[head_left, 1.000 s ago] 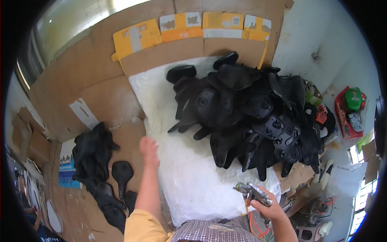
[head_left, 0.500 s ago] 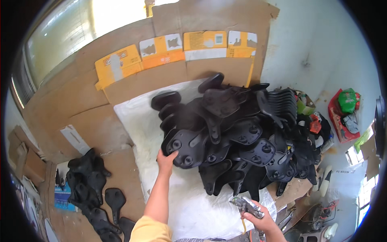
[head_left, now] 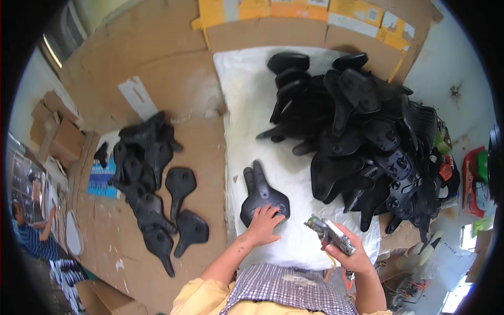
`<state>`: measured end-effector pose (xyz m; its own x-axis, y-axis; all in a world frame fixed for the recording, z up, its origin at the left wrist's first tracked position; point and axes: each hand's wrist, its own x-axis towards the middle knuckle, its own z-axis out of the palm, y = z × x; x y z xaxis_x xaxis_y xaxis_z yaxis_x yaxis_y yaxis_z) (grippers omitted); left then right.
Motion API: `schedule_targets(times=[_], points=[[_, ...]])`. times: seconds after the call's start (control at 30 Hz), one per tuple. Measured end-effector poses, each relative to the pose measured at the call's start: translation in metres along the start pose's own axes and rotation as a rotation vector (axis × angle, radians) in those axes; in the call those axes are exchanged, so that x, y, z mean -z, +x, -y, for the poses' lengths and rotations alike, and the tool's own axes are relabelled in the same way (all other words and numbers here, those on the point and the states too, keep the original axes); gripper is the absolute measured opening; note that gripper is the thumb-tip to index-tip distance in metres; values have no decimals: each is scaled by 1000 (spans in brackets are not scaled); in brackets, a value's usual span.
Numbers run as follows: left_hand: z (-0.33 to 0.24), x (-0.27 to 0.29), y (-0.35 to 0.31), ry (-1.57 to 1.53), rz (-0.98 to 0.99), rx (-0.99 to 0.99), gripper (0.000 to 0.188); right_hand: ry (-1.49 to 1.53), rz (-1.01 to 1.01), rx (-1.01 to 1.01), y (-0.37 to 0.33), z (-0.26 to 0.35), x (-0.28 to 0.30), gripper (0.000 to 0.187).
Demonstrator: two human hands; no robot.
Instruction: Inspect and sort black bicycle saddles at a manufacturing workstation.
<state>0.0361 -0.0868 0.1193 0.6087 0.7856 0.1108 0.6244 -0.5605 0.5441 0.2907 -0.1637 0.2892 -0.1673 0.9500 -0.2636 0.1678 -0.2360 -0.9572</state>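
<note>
In front of me a black bicycle saddle [head_left: 257, 197] lies on a white sheet [head_left: 252, 105], its narrow nose pointing away. A second narrow black nose shows close beside it. My left hand [head_left: 264, 226] rests on the saddle's wide near end, fingers spread over the surface. To its right, above the sheet, my right hand [head_left: 354, 252] is closed round a silvery metal air tool [head_left: 331, 233] with a greenish tip and a thin yellow hose. The tool points toward the saddle without touching it. A large pile of black saddles [head_left: 362, 142] covers the sheet's right side.
More black saddles [head_left: 152, 163] lie heaped on brown cardboard [head_left: 205, 157] at the left, by a blue box [head_left: 101, 178]. Cardboard panels with yellow strips [head_left: 299, 10] line the back. A person in a striped shirt [head_left: 34, 239] is at the far left. Coloured bags [head_left: 475, 181] stand at right.
My left hand has left the pile's front saddle area; a saddle now lies on the sheet under it. The right hand still holds the tool. My view has swung left and down.
</note>
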Motion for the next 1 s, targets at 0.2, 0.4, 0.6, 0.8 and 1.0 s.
schedule_targets(times=[0.2,0.4,0.6,0.8,1.0], points=[[58,-32,-50,-168,-680,722,45,-88,28,-36,-41,26,7,56],[107,-33,-36,-1436,-454,1171,33,-87,35,-154,-65,31,11,56],[98,-25,-19,-1660,-472,993,21,-64,52,-203,-61,33,6,55],[86,-14,-49,-1643,-661,862,18,104,-165,50,-40,49,5,54],[88,14,-59,-1640,-876,756,15,-60,2,4,-46,46,7,62]])
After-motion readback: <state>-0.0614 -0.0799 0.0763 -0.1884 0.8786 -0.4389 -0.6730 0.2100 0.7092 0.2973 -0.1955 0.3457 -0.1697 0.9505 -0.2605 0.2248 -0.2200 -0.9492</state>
